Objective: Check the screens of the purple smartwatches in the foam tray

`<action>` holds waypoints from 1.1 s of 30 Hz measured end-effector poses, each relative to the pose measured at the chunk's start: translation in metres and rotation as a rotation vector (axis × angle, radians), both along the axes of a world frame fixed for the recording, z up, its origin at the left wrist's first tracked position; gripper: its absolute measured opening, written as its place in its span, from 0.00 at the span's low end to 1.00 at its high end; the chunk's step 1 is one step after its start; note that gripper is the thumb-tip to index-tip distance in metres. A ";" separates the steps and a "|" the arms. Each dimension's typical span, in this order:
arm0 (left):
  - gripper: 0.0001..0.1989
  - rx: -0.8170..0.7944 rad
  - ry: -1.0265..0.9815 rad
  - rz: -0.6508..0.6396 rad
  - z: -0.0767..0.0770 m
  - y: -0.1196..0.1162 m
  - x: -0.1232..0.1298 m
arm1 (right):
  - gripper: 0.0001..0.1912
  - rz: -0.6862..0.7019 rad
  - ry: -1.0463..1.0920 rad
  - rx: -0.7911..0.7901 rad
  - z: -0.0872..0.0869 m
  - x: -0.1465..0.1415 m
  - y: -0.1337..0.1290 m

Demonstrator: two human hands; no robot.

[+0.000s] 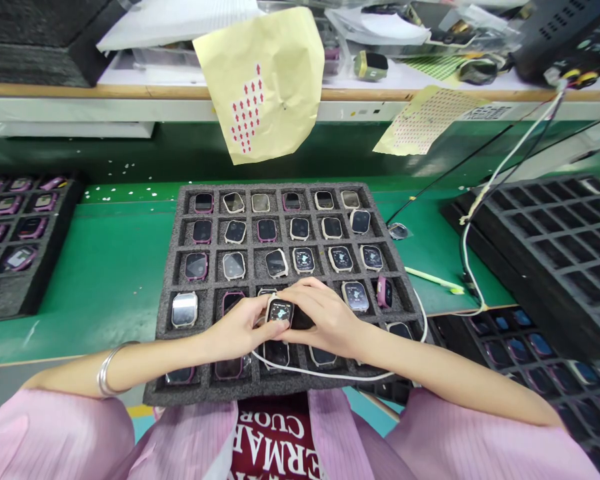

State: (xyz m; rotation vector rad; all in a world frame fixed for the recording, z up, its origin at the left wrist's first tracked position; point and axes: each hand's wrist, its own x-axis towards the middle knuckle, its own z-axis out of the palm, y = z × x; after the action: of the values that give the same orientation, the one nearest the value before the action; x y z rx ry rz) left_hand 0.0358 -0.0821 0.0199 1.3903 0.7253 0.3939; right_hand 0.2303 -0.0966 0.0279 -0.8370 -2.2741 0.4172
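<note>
Smartwatch (281,311), lit, is pinched between left hand (241,325) and right hand (327,317) over the foam tray (165,300), towards its near edge; apparently being checked, it next calls for steady fingers.

left tray (60,230) cut off, held watch (281,308) part-covered

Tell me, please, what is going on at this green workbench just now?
A person in a pink striped top is holding a square, pale-framed smartwatch with a lit screen between the left hand and the right hand. It is held over a dark grey foam tray, whose compartments hold other purple-framed and pale-framed watches, some with lit screens. A thin white cable runs across the tray's near side.
</note>
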 end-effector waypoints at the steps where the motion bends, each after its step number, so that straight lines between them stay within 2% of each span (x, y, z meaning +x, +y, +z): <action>1: 0.12 0.005 -0.004 -0.001 0.000 0.000 0.000 | 0.18 0.004 -0.006 -0.027 0.003 0.001 0.001; 3: 0.16 -0.019 -0.009 -0.013 0.002 -0.001 -0.001 | 0.18 0.009 -0.002 -0.093 0.011 0.006 0.005; 6: 0.21 -0.164 -0.040 -0.010 0.007 0.000 -0.009 | 0.19 -0.051 -0.010 -0.150 0.022 0.022 0.011; 9: 0.18 -0.259 -0.067 0.073 0.013 0.002 -0.024 | 0.19 -0.123 -0.208 -0.164 0.025 0.040 0.012; 12: 0.14 -0.285 -0.012 0.110 0.016 0.000 -0.039 | 0.21 -0.122 -0.424 -0.162 0.026 0.047 0.008; 14: 0.14 -0.291 0.007 0.088 0.016 -0.001 -0.046 | 0.23 -0.102 -0.456 -0.150 0.030 0.040 0.007; 17: 0.14 -0.294 -0.028 0.052 0.013 -0.003 -0.048 | 0.18 -0.032 -0.467 -0.140 0.033 0.012 0.012; 20: 0.14 -0.309 -0.062 0.057 0.009 -0.003 -0.048 | 0.16 0.019 -0.599 -0.113 0.027 -0.017 0.022; 22: 0.14 -0.316 -0.074 0.072 0.006 -0.003 -0.048 | 0.17 0.031 -0.661 -0.094 0.022 -0.026 0.027; 25: 0.14 -0.311 -0.092 0.079 0.005 -0.004 -0.050 | 0.16 0.018 -0.585 -0.103 0.022 -0.023 0.030; 30: 0.18 -0.258 -0.118 0.039 0.006 -0.003 -0.051 | 0.18 -0.002 -0.257 -0.169 0.041 -0.019 0.025; 33: 0.21 -0.205 -0.122 0.054 0.007 -0.002 -0.049 | 0.17 0.053 -0.264 -0.153 0.042 -0.032 0.018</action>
State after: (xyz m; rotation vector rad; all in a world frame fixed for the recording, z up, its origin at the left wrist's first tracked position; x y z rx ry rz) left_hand -0.0136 -0.0843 0.0272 1.1458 0.6846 0.4304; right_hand 0.1981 -0.0784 0.0701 -0.9578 -2.5370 0.5375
